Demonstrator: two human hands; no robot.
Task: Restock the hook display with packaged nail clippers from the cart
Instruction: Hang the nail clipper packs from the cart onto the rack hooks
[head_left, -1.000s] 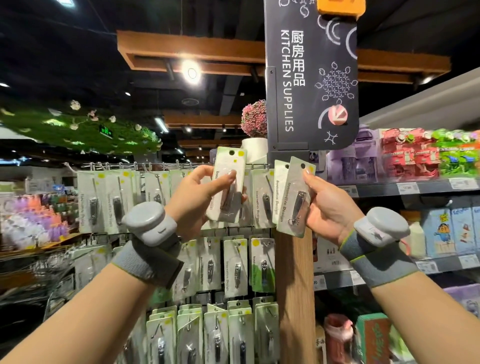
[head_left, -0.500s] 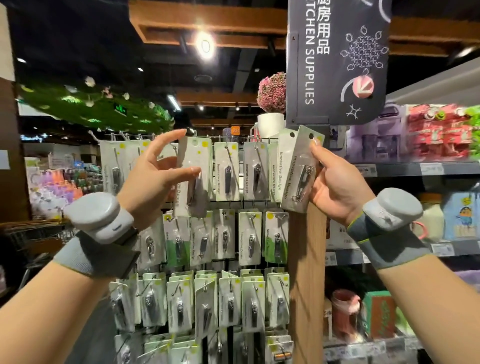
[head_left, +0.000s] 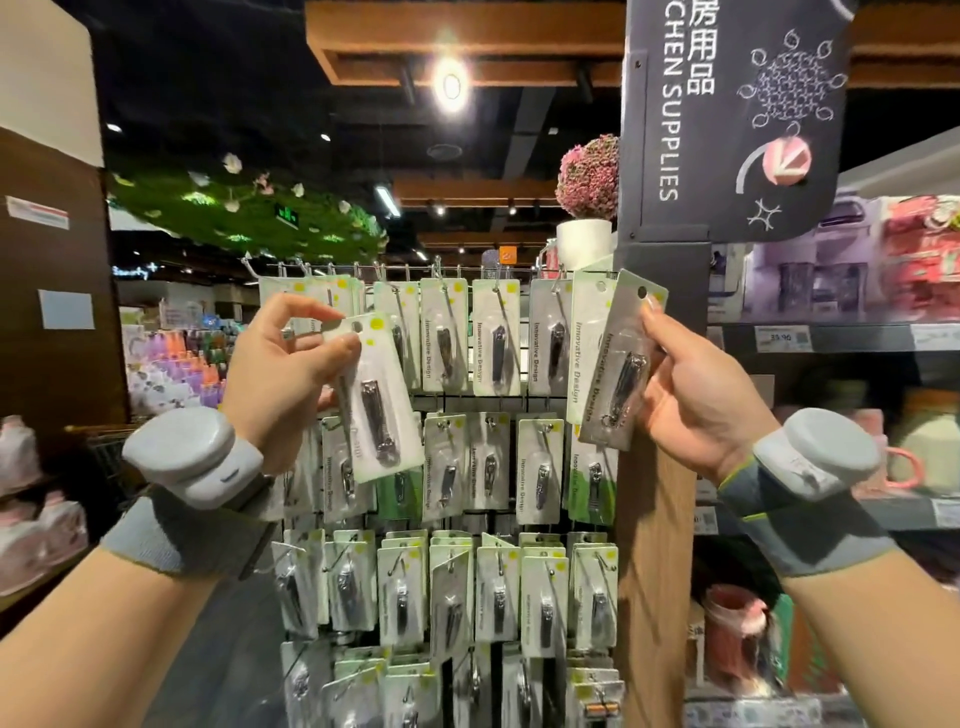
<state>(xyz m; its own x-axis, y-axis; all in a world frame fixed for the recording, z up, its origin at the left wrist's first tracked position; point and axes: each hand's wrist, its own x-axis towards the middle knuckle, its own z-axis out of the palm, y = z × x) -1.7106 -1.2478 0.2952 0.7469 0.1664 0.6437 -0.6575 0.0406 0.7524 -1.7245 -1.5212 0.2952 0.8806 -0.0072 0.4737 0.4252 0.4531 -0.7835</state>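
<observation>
White-and-green packets (head_left: 382, 395) with yellow dots, silver clippers (head_left: 375, 418); grey wristbands (head_left: 187, 532); dark sign (head_left: 727, 119), white lettering; pink flower ball (head_left: 589, 176).

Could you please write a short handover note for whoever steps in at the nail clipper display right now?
Left hand: pinches one nail clipper pack, tilted, in front of the upper hooks, not hung.
Right hand: holds a few spare packs by the wooden post.
Hook display: most hooks already carry packs.
Left: hang the left-hand pack, then the right-hand ones. The cart is not in clear view.
</observation>
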